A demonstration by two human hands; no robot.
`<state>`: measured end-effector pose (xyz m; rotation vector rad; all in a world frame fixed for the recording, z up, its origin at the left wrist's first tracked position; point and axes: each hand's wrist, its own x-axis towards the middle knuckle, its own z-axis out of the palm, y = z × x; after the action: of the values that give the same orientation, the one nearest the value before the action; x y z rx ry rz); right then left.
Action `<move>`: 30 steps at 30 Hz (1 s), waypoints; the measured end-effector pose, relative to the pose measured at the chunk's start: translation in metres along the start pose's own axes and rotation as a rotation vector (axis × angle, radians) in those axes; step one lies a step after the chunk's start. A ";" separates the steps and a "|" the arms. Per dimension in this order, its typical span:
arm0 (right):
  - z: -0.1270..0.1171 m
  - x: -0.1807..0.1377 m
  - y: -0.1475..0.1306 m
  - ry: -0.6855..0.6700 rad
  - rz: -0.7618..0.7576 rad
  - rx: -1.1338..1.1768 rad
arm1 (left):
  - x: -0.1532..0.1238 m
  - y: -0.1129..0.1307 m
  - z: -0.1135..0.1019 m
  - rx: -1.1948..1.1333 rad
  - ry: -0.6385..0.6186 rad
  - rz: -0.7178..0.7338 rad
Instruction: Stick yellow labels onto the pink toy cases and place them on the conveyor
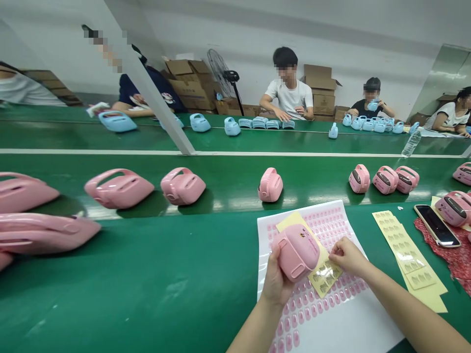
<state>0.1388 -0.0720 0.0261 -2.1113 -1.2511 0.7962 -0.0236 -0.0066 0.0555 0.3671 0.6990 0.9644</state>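
Note:
My left hand (pixel 275 280) grips a pink plastic casing (pixel 296 251) from below, holding it just above a white sheet of pink stickers (pixel 331 314). A small printed mark shows on the casing's top. My right hand (pixel 348 256) is closed in a pinch at the edge of a yellow sticker sheet (pixel 324 274) that lies under the casing; whether a sticker is between the fingertips is too small to tell.
Several pink casings (pixel 270 185) stand in a row on the green belt (pixel 147 274). More yellow sheets (pixel 408 255), a phone (pixel 436 225) and a red cloth (pixel 456 255) lie at right. Across the line, other people handle blue casings (pixel 200 122); a water bottle (pixel 411 143) stands there.

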 end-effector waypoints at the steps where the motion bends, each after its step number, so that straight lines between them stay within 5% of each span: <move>1: 0.002 -0.001 -0.001 0.022 -0.017 -0.051 | 0.000 -0.001 -0.001 0.028 0.011 -0.013; 8: 0.014 -0.010 -0.003 0.081 -0.072 -0.198 | 0.002 -0.010 -0.006 0.191 -0.006 0.006; 17: 0.007 -0.005 0.006 -0.144 0.123 0.360 | 0.000 -0.015 0.001 0.319 -0.034 0.105; 24: 0.015 -0.005 -0.004 0.071 -0.067 -0.150 | 0.002 -0.012 0.008 0.314 0.002 0.117; 30: 0.021 -0.006 -0.008 0.114 -0.072 -0.109 | 0.006 -0.012 0.010 0.327 0.012 0.139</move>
<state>0.1165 -0.0712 0.0186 -2.1513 -1.3275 0.5803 -0.0067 -0.0084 0.0539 0.7057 0.8530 0.9845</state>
